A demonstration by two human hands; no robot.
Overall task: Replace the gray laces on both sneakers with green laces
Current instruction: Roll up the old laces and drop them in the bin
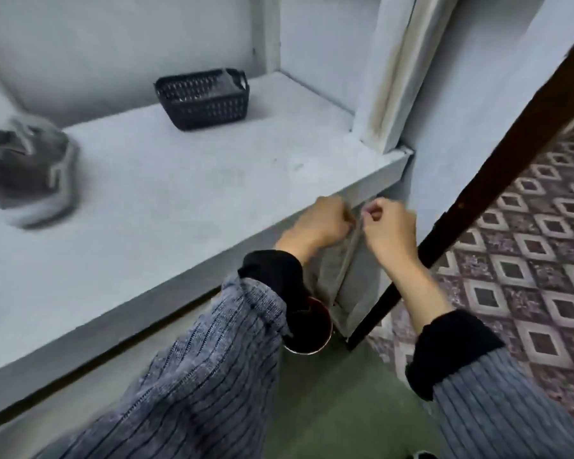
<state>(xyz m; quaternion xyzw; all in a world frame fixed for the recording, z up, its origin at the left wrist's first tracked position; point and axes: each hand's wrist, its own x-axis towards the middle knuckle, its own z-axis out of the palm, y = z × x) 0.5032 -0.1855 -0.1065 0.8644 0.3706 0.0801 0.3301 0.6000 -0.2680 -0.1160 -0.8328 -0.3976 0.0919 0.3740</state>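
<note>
Sneaker (27,167): gray, blurred, far left on the bench (166,207), lace looks gray.
Basket (202,98): dark, slotted, farther back on the bench, well apart from the sneaker.
Left hand (317,223): off the bench's front edge, fingers curled, pinching a gray lace (347,256).
Lace: hangs in strands below both hands.
Right hand (386,226): just beside the left, pinching the same lace.
Floor (527,260): patterned tiles, right.
</note>
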